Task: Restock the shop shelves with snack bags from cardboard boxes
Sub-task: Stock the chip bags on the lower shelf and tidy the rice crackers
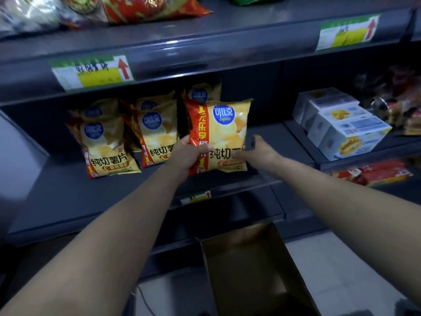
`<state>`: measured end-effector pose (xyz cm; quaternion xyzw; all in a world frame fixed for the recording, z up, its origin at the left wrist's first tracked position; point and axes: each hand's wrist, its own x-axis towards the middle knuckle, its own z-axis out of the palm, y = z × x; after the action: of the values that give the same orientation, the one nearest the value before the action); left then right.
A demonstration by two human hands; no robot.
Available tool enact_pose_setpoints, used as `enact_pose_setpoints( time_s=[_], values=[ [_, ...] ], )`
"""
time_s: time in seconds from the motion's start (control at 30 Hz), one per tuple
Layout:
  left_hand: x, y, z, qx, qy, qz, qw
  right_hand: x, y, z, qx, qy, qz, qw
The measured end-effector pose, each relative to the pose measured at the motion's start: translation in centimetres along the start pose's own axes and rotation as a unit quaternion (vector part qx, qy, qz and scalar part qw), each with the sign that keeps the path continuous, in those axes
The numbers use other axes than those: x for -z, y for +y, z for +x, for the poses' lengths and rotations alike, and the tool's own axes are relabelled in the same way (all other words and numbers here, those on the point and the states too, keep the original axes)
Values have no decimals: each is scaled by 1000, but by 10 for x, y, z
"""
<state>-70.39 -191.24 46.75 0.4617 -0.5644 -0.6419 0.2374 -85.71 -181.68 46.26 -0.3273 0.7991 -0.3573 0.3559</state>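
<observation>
A yellow and red crisp bag (224, 131) stands upright over the middle shelf (68, 188). My left hand (188, 156) grips its lower left corner, thumb on the front. My right hand (258, 148) holds its lower right edge, fingers curled behind the bag. Two rows of the same crisp bags (104, 142) (157, 133) stand on the shelf to the left, and another bag (202, 93) stands behind the held one. A brown cardboard box (255, 270) lies open on the floor below, its inside dark.
White boxed snacks (341, 124) sit on the shelf to the right, with red packs (373, 173) below them. The upper shelf carries red and green bags (145, 8) and price labels (91, 71). The shelf surface right of the held bag is bare.
</observation>
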Motion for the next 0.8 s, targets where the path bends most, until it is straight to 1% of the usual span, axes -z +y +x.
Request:
enact_pose_setpoints(
  time_s=[0.07, 0.13, 0.27, 0.5, 0.67, 0.8],
  values=[
    [1, -3, 20, -3, 16, -7, 1000, -11, -3, 19, -14, -42, 56, 997],
    [2, -6, 42, -6, 35, -5, 999, -18, -7, 35, 1, -61, 94, 994],
    [1, -12, 78, -10, 53, 55, 997, -30, -8, 70, 43, -44, 141, 988],
    [-3, -21, 111, 0, 31, 120, 992, -44, -2, 108, 63, -21, 133, 989],
    [-5, -20, 120, -4, 47, 150, 988, -50, 1, 118, 80, 19, 162, 983],
    [-5, -18, 118, -2, 69, 168, 983, -51, 4, 120, 60, 32, 124, 990]
  ],
)
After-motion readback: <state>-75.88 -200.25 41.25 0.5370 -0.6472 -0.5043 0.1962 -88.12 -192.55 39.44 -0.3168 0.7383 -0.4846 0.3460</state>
